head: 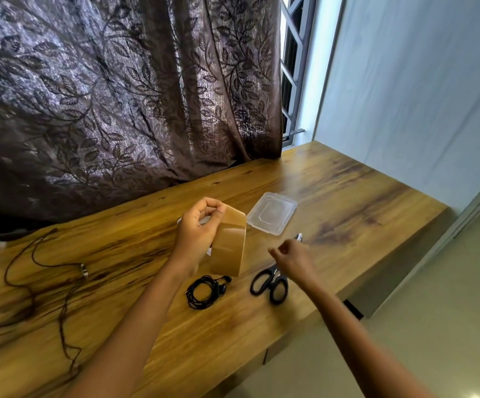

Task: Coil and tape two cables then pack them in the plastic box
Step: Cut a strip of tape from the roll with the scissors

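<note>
Gripping the tape roll [230, 248], the left hand [195, 231] curls its fingers through the core. The coiled cable [204, 293] lies on the tabletop [348, 196] just beneath the roll. The right hand [293, 258] hovers right of the roll, too blurred to tell its grip.

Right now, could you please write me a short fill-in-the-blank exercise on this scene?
The left hand holds a roll of brown ____.
The scissors on the table have ____ handles.
Of the two cables, only the black cable beside the scissors is ____; the other cable lies loose.
Missing: tape; black; coiled.
</note>
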Demonstrator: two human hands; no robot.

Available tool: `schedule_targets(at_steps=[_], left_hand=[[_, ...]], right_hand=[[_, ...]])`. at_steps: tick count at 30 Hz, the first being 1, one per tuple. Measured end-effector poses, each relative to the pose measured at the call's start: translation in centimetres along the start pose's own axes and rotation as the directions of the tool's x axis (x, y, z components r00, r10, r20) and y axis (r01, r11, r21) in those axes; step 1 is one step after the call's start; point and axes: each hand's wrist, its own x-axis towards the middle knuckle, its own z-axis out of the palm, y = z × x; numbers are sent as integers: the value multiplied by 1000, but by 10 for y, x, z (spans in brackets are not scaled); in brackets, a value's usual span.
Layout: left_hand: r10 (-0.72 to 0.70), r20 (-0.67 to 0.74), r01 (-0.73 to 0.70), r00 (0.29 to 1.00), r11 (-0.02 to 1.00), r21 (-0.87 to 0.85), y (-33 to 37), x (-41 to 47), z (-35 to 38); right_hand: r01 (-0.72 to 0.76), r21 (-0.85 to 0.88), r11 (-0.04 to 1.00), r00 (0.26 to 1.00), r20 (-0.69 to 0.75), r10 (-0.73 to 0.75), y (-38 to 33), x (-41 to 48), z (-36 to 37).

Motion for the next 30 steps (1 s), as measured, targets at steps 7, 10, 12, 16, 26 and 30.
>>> schedule_targets(at_steps=[7, 10, 12, 16, 26, 30], left_hand=[[-36, -24, 36, 999, 999, 6, -11, 1, 0], [-48, -26, 47, 999, 999, -5, -12, 2, 1], [-47, -16, 47, 999, 999, -15, -11, 1, 2], [-52, 5, 52, 999, 998, -35, -8, -1, 1], [-73, 110, 80, 991, 995, -56, 8, 1, -8], [-63, 115, 71, 991, 995, -65, 18, 8, -12]], right_hand=[[59, -53, 997, 995, -83, -63, 24, -26, 46], [37, -57, 998, 993, -113, -43, 23, -23, 54], [6, -54, 999, 993, -115, -12, 21, -20, 50], [-134, 118, 984, 989, -45, 140, 26, -11, 32], [-136, 674, 726, 984, 8, 177, 12, -17, -19], [105, 692, 714, 994, -76, -73, -22, -29, -43]])
